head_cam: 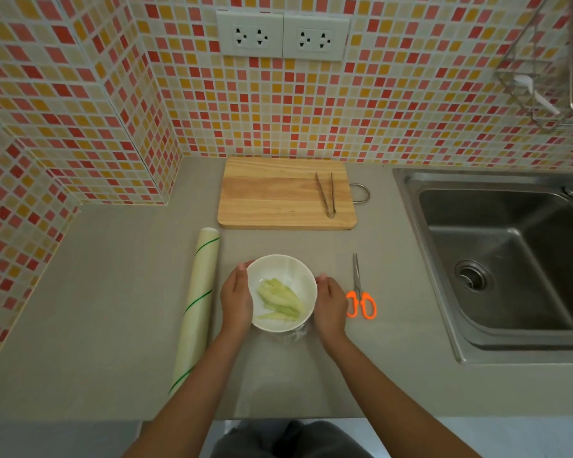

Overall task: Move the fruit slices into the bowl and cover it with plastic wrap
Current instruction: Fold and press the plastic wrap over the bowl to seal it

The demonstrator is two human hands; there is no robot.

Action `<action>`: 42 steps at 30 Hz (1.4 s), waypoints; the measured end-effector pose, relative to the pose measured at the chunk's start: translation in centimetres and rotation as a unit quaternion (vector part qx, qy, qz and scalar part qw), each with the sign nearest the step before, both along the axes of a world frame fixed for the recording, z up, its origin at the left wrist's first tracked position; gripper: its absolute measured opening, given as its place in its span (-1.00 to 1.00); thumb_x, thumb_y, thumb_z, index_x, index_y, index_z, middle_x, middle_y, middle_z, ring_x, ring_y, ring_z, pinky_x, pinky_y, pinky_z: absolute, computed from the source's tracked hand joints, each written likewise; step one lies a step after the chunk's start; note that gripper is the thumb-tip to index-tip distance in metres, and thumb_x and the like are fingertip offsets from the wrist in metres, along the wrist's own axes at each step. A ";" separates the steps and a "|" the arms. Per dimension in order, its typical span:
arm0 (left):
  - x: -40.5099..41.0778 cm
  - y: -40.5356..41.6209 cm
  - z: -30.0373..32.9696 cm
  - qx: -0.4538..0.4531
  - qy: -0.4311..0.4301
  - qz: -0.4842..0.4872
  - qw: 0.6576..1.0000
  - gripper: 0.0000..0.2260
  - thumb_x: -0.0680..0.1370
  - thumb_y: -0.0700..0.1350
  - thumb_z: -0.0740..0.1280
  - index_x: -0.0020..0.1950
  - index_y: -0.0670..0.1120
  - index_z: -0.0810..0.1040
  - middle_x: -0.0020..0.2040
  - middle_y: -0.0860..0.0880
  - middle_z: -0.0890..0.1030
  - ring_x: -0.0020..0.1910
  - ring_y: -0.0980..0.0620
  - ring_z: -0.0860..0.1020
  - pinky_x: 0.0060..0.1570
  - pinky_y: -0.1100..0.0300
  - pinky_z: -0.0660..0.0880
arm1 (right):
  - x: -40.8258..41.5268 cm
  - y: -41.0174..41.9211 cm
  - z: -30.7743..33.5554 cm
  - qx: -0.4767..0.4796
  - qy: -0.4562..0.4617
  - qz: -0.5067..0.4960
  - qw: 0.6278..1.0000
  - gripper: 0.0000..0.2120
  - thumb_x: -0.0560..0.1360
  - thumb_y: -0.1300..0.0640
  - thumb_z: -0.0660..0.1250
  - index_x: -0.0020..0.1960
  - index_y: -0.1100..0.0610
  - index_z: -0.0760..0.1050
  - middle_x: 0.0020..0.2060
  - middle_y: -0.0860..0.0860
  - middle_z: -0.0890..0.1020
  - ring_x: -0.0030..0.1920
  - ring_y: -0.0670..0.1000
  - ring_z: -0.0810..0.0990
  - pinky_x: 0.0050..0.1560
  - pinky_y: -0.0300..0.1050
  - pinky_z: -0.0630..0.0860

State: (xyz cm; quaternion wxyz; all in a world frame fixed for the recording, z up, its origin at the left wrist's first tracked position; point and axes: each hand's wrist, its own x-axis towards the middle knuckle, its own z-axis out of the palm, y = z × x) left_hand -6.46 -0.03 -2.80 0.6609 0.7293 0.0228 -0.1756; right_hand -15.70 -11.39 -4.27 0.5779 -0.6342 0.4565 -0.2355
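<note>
A white bowl (286, 269) stands on the grey counter with pale green fruit slices (280, 300) lying inside it. Clear plastic wrap (293, 335) shows bunched at the bowl's near edge, under the rim. My left hand (236, 300) presses flat against the bowl's left side. My right hand (330, 307) presses against its right side. Both hands cup the bowl between them. The roll of plastic wrap (197, 302), pale with green lines, lies on the counter left of the bowl.
A wooden cutting board (278, 193) lies behind the bowl with metal tongs (326, 195) on it. Orange-handled scissors (359, 292) lie right of my right hand. A steel sink (510, 259) is at the right. Tiled walls close the back and left.
</note>
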 end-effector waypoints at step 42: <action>-2.1 -0.7 0.9 -0.072 0.104 0.096 0.987 -0.61 0.67 0.07 0.01 0.18 -0.08 0.56 0.13 -0.14 0.61 0.10 -0.07 0.56 0.07 0.14 0.45 | 1.2 0.7 2.2 0.337 -0.208 0.039 0.917 -0.48 0.62 -0.17 -0.02 0.22 0.16 0.51 0.14 0.18 0.58 0.20 0.17 0.53 0.30 0.15 0.40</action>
